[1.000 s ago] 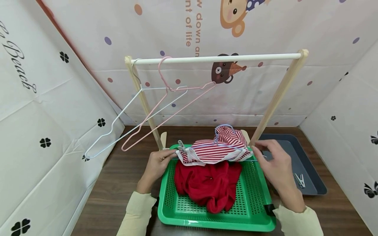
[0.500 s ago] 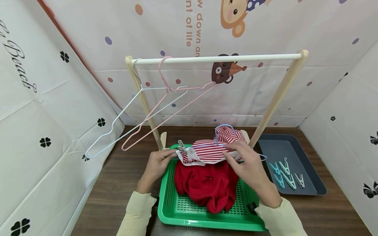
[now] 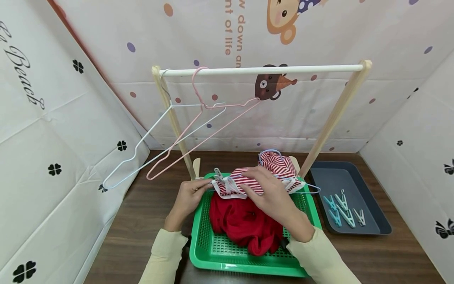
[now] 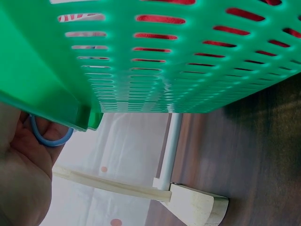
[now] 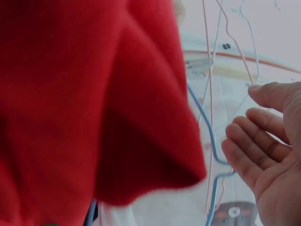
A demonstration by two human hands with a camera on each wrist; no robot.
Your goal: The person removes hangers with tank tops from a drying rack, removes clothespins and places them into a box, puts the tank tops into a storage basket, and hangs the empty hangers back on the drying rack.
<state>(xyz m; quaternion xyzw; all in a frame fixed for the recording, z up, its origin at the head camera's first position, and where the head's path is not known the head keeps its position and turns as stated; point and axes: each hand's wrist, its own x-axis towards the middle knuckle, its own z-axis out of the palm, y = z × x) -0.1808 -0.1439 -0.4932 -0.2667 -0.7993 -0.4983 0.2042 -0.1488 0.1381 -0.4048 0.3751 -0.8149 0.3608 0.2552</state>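
Note:
My left hand [image 3: 189, 199] pinches the left end of a blue hanger [image 3: 318, 189], whose curved end [image 4: 49, 142] shows between my fingers in the left wrist view. A red-and-white striped garment [image 3: 281, 163] lies along that hanger, with a grey clothespin [image 3: 218, 176] at its left end. Over the garment's middle is my right hand [image 3: 278, 199], and in the right wrist view its fingers [image 5: 251, 141] are extended and hold nothing. Below the garment, a crumpled red cloth [image 3: 237, 225] lies in a green basket [image 3: 220, 265]; the cloth fills much of the right wrist view.
Behind the basket stands a wooden rack with a white rod [image 3: 301, 70]. A pink hanger [image 3: 197, 88] and a white hanger [image 3: 136, 148] hang at its left. To the right, a dark grey tray [image 3: 369, 189] holds several clothespins [image 3: 347, 215].
My right hand has moved left from the hanger's right end to the middle of the striped garment, uncovering the tray's clothespins. My left hand keeps its place on the hanger.

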